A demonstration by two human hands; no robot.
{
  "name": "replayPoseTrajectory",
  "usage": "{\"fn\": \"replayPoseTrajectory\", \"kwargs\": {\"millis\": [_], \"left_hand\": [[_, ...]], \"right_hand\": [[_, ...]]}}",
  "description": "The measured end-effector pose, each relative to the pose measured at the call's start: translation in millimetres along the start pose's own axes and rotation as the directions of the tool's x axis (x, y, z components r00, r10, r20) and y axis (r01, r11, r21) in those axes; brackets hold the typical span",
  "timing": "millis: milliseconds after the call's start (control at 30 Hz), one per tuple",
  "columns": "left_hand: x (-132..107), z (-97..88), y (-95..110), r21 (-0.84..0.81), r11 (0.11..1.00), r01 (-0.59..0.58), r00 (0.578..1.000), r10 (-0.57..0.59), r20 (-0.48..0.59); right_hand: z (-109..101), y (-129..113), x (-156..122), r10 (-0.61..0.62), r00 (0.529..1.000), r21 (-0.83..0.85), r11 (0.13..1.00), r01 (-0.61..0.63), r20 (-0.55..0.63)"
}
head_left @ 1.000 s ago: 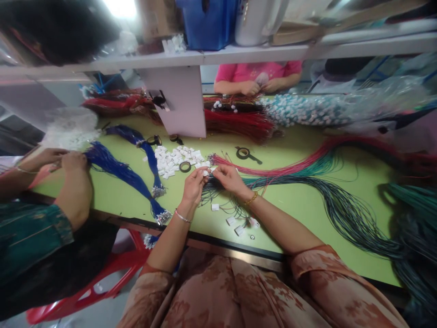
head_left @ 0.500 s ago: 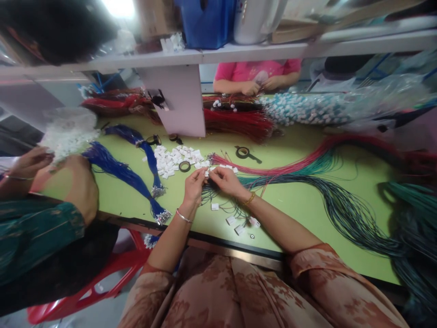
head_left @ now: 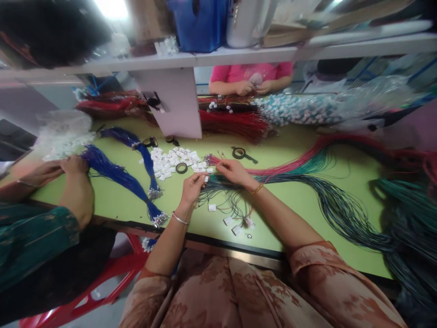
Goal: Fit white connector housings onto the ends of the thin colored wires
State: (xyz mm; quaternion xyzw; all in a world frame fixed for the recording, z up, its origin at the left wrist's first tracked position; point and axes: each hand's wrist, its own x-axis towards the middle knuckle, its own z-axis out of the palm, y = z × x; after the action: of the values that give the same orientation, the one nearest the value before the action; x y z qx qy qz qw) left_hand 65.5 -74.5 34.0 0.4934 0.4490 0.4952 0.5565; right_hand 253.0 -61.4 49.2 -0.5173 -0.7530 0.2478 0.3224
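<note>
left hand [head_left: 192,187]: is covering most of a white connector [head_left: 206,179]; I'm not making out whether a wire is sitting in it
right hand [head_left: 235,173]: is hiding part of the pink wires [head_left: 269,171]; can't tell if it's pinching one
dark wires [head_left: 334,218]: are blurring into a murky heap at the right edge
left co-worker [head_left: 73,168]: is getting cut off by the left edge, fingers masking whatever they're holding
co-worker in pink [head_left: 252,73]: shelf [head_left: 239,55] is blocking the head; handled item is reading too small
blue bin [head_left: 200,27]: is losing its top to the upper edge
</note>
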Motion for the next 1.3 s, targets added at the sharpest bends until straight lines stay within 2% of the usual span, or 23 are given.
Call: {"fn": "replayPoseTrajectory", "kwargs": {"millis": [100,167,267,567,700,800,900,967,1100,1300], "left_hand": [[3,-2.0,1,-0.008,0.999,0.036,0.999,-0.036,0.019],[4,-3.4,1,-0.007,0.998,0.057,0.998,-0.057,0.028],[6,-4.9,0,-0.003,0.997,0.079,0.996,-0.079,0.030],[7,-1.6,11,0.022,0.997,0.072,0.996,-0.073,0.049],[6,-2.5,15,0.004,0.996,0.086,0.996,-0.086,0.036],[7,1.8,21,-0.086,0.989,0.124,0.992,-0.122,0.025],[9,11.3,25,-0.224,0.963,0.148,0.989,-0.151,0.002],[9,18.2,25,-0.301,0.943,0.139,0.988,-0.152,-0.019],[11,28.1,20,-0.394,0.907,0.147,0.986,-0.165,-0.011],[15,31.0,12,-0.463,0.874,0.146,0.986,-0.168,-0.006]], "right_hand": [[-6,11,2,0.054,0.993,-0.279,0.960,-0.023,0.105],[-4,13,1,0.109,0.985,-0.394,0.918,-0.048,0.134],[0,11,0,0.134,0.982,-0.426,0.903,-0.065,0.135],[3,1,19,0.085,0.979,-0.506,0.863,0.019,0.183],[1,10,20,-0.039,0.992,-0.344,0.935,0.080,0.122],[-2,11,20,-0.086,0.996,-0.039,0.995,0.087,0.040],[-2,6,20,-0.043,0.999,0.281,0.959,0.045,-0.015],[-2,0,19,0.016,0.998,0.401,0.916,0.008,-0.055],[-3,-8,9,0.066,0.988,0.463,0.887,0.006,-0.139],[1,-9,-6,0.085,0.983,0.334,0.942,-0.027,-0.161]]}}
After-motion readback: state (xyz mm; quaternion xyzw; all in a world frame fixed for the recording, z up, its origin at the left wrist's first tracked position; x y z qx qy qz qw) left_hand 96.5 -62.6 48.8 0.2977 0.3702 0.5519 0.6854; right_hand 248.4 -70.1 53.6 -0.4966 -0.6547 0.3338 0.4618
